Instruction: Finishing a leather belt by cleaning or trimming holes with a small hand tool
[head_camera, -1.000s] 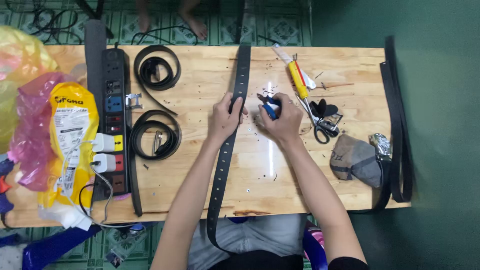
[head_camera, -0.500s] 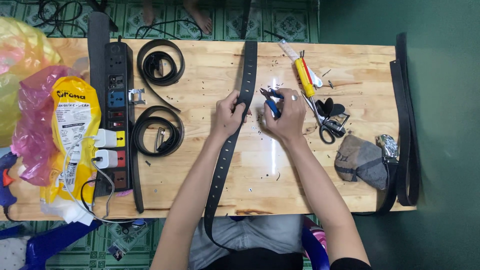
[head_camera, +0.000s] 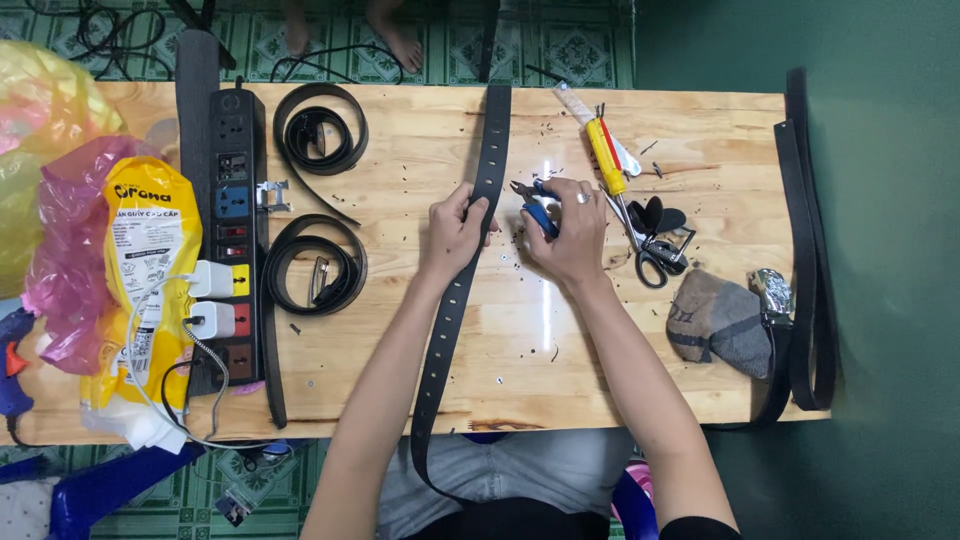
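- Head view, looking straight down on a pale wooden table (head_camera: 420, 380): both forearms rise from the bottom edge of the frame and meet near the centre of the tabletop.
- Left hand (head_camera: 455, 235) lies palm down on a long black belt (head_camera: 452, 310), thumb and fingers pinching its edges just above the middle of the frame; the wrist is straight and the forearm slants down to the lower left.
- Right hand (head_camera: 570, 235) is closed around blue-handled pliers (head_camera: 535, 205), knuckles up, a ring on one finger; the tool's dark nose points left toward the belt and stops just beside it, though whether it touches is too small to tell.
- Belt placement: it runs from the top edge of the table, under the left hand, down off the near edge and curls over the person's lap.
- Right of the right hand lie a yellow-handled screwdriver (head_camera: 605, 155) and black scissors (head_camera: 650, 255); a grey cloth pouch (head_camera: 720, 322) sits further to the lower right.
- At centre left are two coiled black belts (head_camera: 318, 262) beside a black power strip (head_camera: 228, 230), with a yellow bag (head_camera: 140, 270) at far left.
- Against half a second earlier, both hands keep the same grips and the same spot on the belt; only the camera has drifted slightly, the scene sitting a little lower in the frame.
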